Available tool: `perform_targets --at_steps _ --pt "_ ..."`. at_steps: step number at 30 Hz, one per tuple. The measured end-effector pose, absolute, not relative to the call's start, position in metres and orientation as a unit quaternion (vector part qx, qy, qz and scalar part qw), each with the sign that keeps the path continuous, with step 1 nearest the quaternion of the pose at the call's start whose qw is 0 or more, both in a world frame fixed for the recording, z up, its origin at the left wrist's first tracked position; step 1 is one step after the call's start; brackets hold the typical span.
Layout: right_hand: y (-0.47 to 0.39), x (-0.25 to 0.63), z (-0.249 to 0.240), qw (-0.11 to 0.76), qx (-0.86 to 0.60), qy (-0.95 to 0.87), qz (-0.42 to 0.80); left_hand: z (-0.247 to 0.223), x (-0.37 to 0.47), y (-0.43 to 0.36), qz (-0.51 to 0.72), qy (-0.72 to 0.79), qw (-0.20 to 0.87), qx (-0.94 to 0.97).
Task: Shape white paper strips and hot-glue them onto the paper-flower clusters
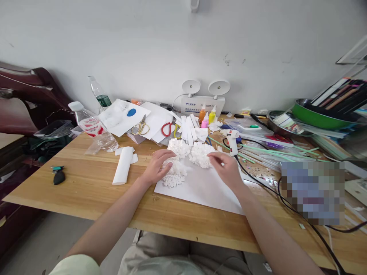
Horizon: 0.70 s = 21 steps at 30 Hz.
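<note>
Three white ruffled paper clusters, like flower heads, lie close together on a white sheet (206, 187): an upper left cluster (178, 147), a right cluster (200, 154) and a lower left cluster (175, 178). My left hand (156, 166) rests at the left side of the two left clusters, fingers stretched forward and thumb apart. At the edge of the right cluster, my right hand (226, 166) has thumb and index finger pinched together on its ruffles. Just behind the clusters is a pile of white paper strips (189, 128).
A glue gun (229, 141) stands right of the clusters, its black cable running forward. Behind are red-handled scissors (167, 129), gold scissors (141, 128) and small paint bottles (204, 121). Leftward are a water bottle (96, 128), a rolled paper (124, 166) and a black bulb-shaped object (59, 177).
</note>
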State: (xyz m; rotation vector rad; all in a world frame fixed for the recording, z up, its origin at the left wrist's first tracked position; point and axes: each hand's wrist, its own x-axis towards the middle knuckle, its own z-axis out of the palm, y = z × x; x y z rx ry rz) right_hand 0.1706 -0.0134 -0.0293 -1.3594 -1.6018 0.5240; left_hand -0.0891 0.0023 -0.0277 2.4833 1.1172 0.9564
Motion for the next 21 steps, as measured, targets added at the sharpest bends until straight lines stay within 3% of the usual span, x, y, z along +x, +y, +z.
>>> perform_targets --at_steps 6,14,21 --pt "-0.028 0.135 -0.036 0.301 -0.425 -0.817 0.248 -0.032 -0.093 0.009 0.328 0.34 0.154 0.868" --pt "-0.005 0.195 -0.029 0.364 -0.54 -0.751 0.109 -0.042 -0.096 0.013 0.453 0.351 0.175 0.8" --pt "0.0 0.237 -0.032 0.186 -0.595 -0.762 0.178 -0.042 -0.093 0.016 0.463 0.327 0.183 0.803"
